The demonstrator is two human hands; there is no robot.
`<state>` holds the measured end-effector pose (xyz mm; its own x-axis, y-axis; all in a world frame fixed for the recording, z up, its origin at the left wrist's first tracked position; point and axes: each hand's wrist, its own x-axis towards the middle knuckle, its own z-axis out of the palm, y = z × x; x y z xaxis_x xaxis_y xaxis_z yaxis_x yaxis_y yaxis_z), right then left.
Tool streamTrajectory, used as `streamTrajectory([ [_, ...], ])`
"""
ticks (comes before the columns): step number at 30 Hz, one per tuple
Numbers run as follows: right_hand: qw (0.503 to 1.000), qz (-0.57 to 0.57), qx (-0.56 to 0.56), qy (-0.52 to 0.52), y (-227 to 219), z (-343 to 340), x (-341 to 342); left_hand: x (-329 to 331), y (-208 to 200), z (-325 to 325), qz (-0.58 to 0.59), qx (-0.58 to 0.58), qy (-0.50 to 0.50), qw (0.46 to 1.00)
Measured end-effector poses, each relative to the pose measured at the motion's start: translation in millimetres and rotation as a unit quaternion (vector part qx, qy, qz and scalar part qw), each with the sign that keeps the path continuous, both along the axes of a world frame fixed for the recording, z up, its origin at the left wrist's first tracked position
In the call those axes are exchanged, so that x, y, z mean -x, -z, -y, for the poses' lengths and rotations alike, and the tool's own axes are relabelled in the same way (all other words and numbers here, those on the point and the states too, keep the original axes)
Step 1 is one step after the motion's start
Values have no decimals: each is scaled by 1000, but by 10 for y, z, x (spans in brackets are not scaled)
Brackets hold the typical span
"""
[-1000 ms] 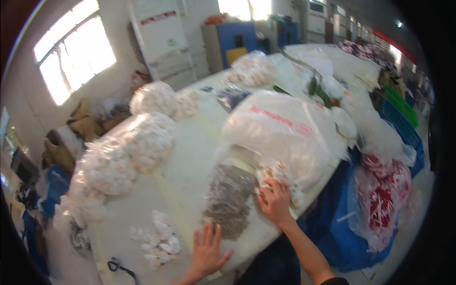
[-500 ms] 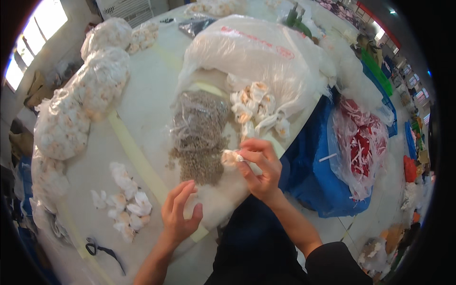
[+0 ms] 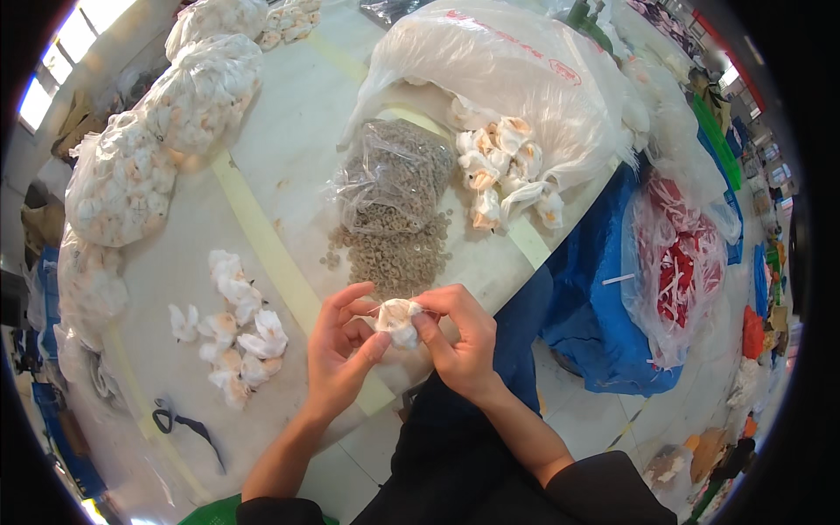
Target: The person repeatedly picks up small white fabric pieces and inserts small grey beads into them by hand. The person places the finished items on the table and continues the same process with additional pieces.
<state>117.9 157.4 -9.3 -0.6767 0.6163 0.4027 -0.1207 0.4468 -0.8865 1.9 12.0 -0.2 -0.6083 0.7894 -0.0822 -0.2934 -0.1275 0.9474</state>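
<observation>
Both my hands hold a white cloth-like artificial flower head (image 3: 399, 322) between them, near the front edge of the table. My right hand (image 3: 458, 339) pinches its right side between thumb and fingers. On the opposite side, my left hand (image 3: 343, 346) has its thumb and fingertips closed against the flower. Just beyond lie small grey-brown ring-like pieces (image 3: 395, 262), spilling from a clear plastic bag (image 3: 398, 175). A heap of similar white and tan flower heads (image 3: 500, 166) rests beside that bag. Another loose group of flower heads (image 3: 231, 324) lies to the left.
Filled clear bags of flower heads (image 3: 127, 179) line the table's left side. A large translucent bag (image 3: 499, 79) covers the far right. Black-handled scissors (image 3: 188, 424) lie at the front left. Off the table's right edge stands a blue sack (image 3: 582, 324) with red and white scraps (image 3: 678, 262).
My right hand has brought the flower head down and left, away from the heap. My left hand has come to meet it and grips it too. The view has shifted slightly.
</observation>
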Motion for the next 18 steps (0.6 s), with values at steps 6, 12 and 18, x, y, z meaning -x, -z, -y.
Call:
streamTrajectory([
  [6, 999, 3, 48, 7, 57, 6, -41, -56, 78, 23, 45, 20, 56, 997],
  [12, 981, 82, 137, -106, -4, 35, -164, -43, 174, -17, 5, -14, 6, 1000],
  [18, 980, 65, 117, -146, 44, -62, -198, 36, 66, 41, 122, -2, 54, 991],
])
